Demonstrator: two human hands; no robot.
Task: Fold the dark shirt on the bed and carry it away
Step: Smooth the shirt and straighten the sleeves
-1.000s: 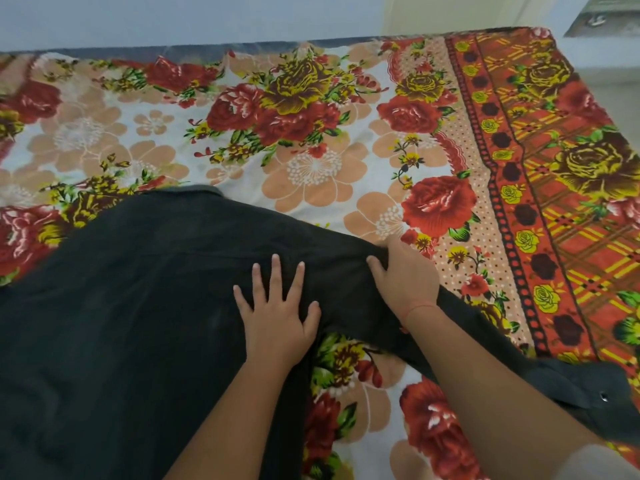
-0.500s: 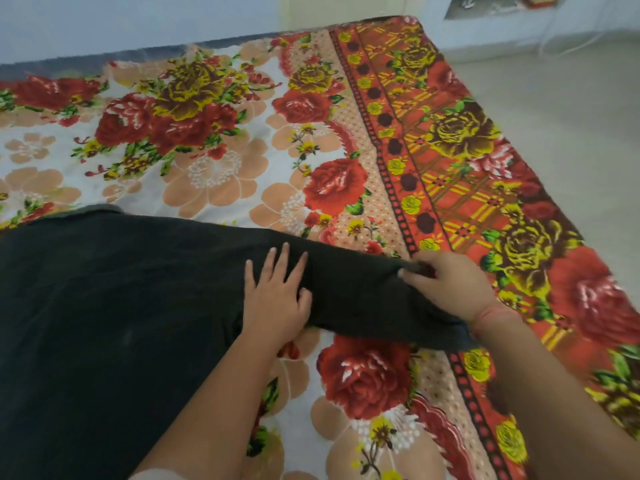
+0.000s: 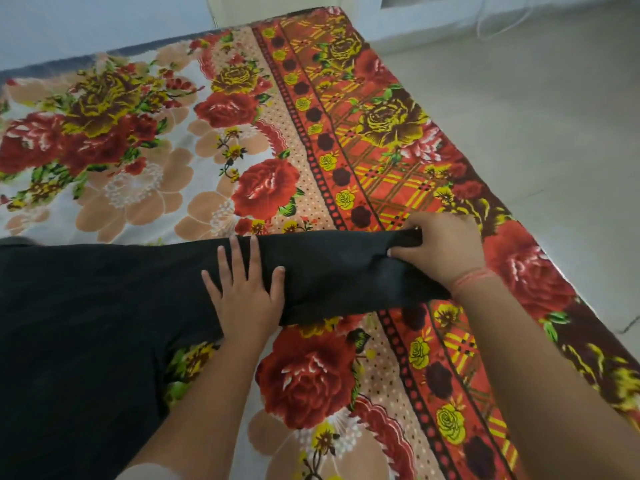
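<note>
Left hand (image 3: 246,295) flat on dark shirt (image 3: 104,306); right hand (image 3: 438,249) apparently pinching sleeve.

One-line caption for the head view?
Left hand pins dark shirt on floral bedsheet; right hand grips its sleeve.

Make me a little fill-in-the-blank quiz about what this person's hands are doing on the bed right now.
1. The left hand lies flat with fingers spread on the dark ____.
2. The right hand grips the end of the shirt's ____.
3. The dark shirt lies on a bedsheet printed with ____.
4. A red thread sits around the ____ wrist.

Missing words: shirt; sleeve; flowers; right
</note>
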